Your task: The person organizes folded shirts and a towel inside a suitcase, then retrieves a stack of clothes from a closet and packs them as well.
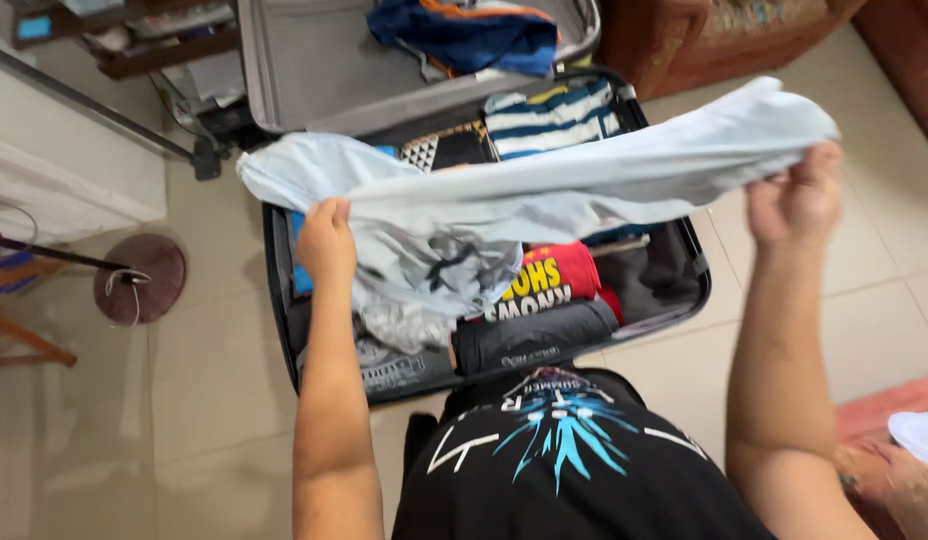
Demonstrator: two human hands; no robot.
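I hold a pale blue garment (584, 175) stretched out above an open black suitcase (276, 280). My left hand (326, 238) grips its left part and my right hand (799, 195) grips its right end, higher up. The cloth sags between them, and a printed part hangs down at the left. Below it the suitcase holds several folded and rolled clothes: a red shirt with yellow print (554, 272), a dark grey roll (534, 335), and a blue-and-white striped shirt (549, 118).
The suitcase's grey lid (314, 70) lies open at the back with a blue and orange garment (464, 35) on it. A round brown stand base (144, 275) sits on the tile floor at left. Wooden furniture (704, 35) stands at the back right.
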